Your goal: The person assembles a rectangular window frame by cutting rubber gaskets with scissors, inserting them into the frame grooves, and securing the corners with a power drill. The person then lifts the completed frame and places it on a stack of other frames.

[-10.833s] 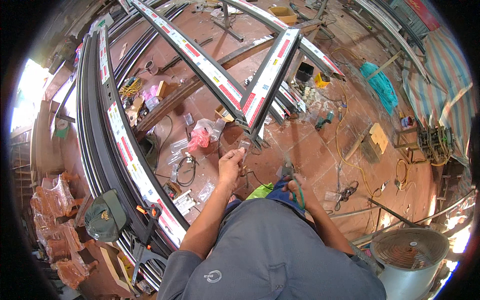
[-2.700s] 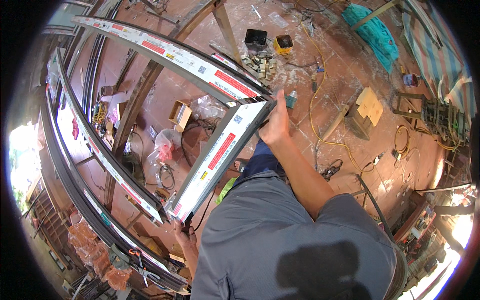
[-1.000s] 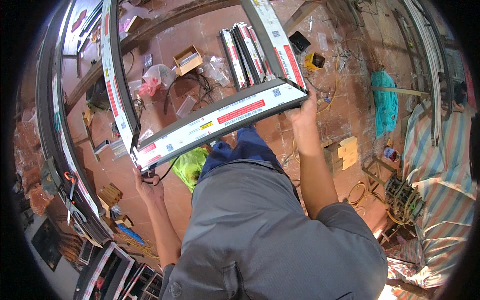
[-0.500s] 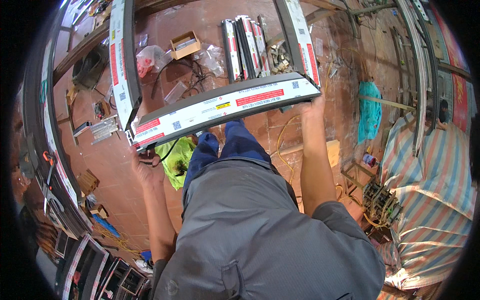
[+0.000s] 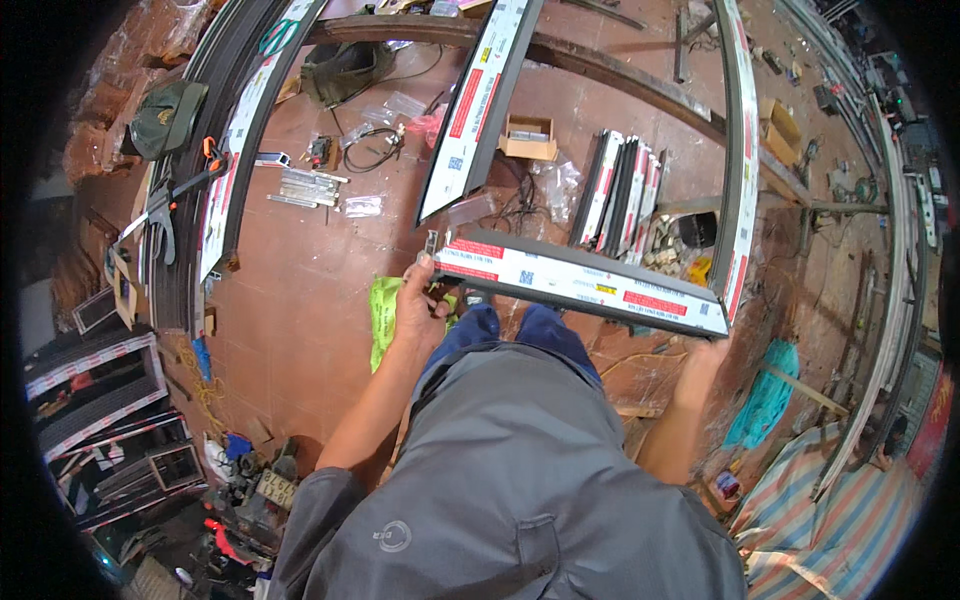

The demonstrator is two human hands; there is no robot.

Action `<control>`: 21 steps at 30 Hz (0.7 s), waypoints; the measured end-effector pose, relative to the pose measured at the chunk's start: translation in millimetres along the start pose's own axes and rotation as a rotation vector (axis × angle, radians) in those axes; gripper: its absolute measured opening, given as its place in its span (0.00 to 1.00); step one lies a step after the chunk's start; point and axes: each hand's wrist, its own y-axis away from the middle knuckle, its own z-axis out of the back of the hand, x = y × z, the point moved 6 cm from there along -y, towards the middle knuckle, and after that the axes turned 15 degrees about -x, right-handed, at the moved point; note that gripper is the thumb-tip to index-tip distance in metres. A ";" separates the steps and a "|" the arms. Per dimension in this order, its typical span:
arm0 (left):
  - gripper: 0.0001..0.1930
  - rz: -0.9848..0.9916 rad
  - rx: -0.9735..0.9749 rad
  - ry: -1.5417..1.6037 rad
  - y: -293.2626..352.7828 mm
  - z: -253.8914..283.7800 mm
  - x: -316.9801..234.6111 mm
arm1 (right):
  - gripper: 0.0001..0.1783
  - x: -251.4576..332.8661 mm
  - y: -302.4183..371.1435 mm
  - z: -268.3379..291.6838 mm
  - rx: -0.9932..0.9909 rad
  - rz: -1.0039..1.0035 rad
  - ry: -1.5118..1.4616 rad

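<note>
A short frame profile (image 5: 560, 279), dark with white and red protective film, spans across in front of my legs. My left hand (image 5: 420, 308) is closed on its left end, where a small metal corner piece (image 5: 432, 243) sticks out. At the right end my right hand (image 5: 703, 358) supports it from below; those fingers are largely hidden behind the profile. The right long profile (image 5: 741, 150) meets the short one at a corner. The left long profile (image 5: 476, 108) ends in a mitred cut, with a visible gap between it and the short profile.
A dark metal beam (image 5: 620, 75) runs beneath the long profiles. Beyond the short profile lie a bundle of cut profiles (image 5: 622, 195) and a cardboard box (image 5: 528, 137). More long profiles (image 5: 235, 160), with a clamp (image 5: 190, 185) and cap (image 5: 167, 118), stand at left.
The short profile's left end has come away from the left long profile, widening the gap. My view has turned left, so the scene sits further right.
</note>
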 end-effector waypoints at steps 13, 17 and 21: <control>0.15 -0.025 0.046 -0.027 1.1 11.8 13.6 | 0.25 10.1 44.7 -29.0 -0.220 0.002 -0.084; 0.13 0.005 0.039 -0.056 -16.2 -14.9 4.8 | 0.28 15.1 1.2 -1.9 -0.153 0.106 -0.201; 0.16 -0.028 0.078 -0.023 -8.3 -3.1 10.9 | 0.29 7.7 51.0 -48.4 -0.145 0.077 -0.177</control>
